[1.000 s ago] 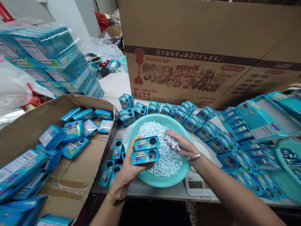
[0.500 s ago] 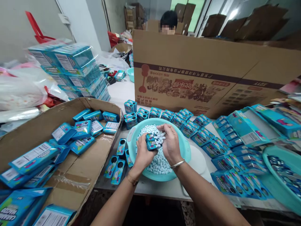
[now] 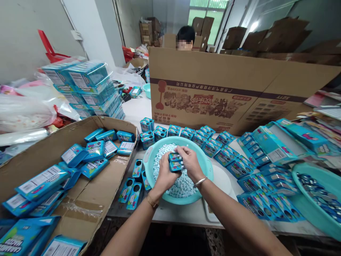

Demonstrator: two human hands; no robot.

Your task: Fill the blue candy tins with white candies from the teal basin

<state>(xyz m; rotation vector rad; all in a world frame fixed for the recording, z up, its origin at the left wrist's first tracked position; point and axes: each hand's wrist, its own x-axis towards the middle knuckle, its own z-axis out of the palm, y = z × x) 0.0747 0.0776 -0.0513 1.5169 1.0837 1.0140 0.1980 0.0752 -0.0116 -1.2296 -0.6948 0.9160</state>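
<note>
Blue boxes: pair of blue boxes (image 3: 176, 166), one just beyond the other, held above the turquoise basin (image 3: 209, 177), near its middle.
Filling (judgement): best done low over the basin, so that strays drop back among the white pieces (image 3: 182, 188); small amounts, guided by the fingertips, should clog the holes less.
Box angle (judgement): openings facing up, both boxes level and flush; a firm but light grip, to avoid denting the walls.
Left hand (image 3: 164, 175): closed round the pair from the left side, thumb nearer the wearer.
Right hand (image 3: 191, 163): fingers curled and drawn together at the boxes' right end; whether they pinch any pieces, cannot tell.
Nearby: further boxes with dark round openings (image 3: 134, 195) on the surface (image 3: 183, 217), left of the basin.
</note>
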